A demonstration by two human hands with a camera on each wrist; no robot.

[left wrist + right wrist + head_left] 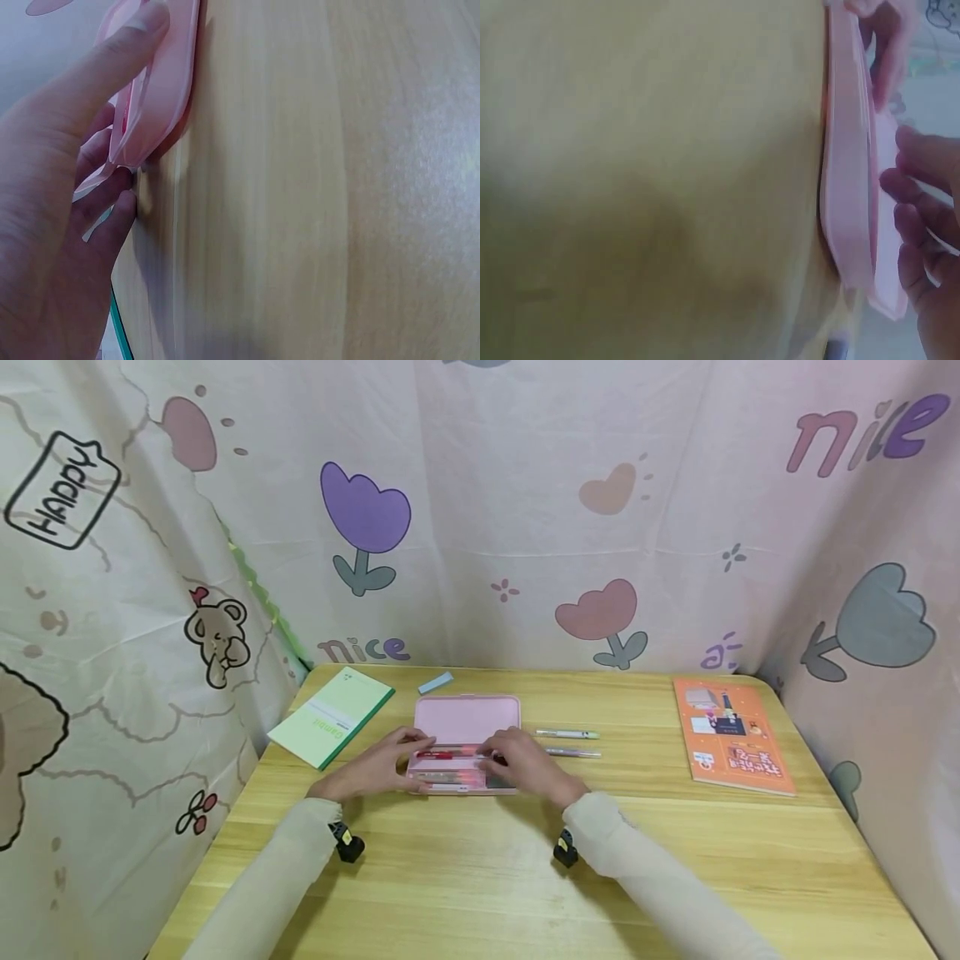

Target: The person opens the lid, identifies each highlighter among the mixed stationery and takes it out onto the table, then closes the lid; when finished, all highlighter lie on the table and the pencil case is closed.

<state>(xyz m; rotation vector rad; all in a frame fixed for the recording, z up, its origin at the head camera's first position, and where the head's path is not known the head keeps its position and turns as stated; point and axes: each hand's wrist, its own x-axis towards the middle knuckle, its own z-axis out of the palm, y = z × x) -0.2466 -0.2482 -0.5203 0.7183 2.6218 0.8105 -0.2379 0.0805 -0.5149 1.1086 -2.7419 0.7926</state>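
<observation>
A pink pencil case (465, 718) lies with its lid raised, several pens inside. Along its upper part runs a red pen (435, 756); more pens with pinkish barrels (442, 777) fill the lower part. My left hand (382, 767) grips the case's left end. In the left wrist view its thumb presses on the pink rim (176, 90) and the fingers lie behind. My right hand (528, 764) hovers over the case's right half, fingertips beside the red pen's right end. In the right wrist view those fingers (922, 214) are bent and spread, nothing visible between them.
Right of the case lie a green-tipped pen (566, 734) and a greyish pen (577, 752). A pale green notebook (330, 714) is at the left, a small blue strip (436, 683) behind the case, an orange booklet (731, 735) at the right. Patterned curtains (480, 527) enclose the wooden table (465, 893).
</observation>
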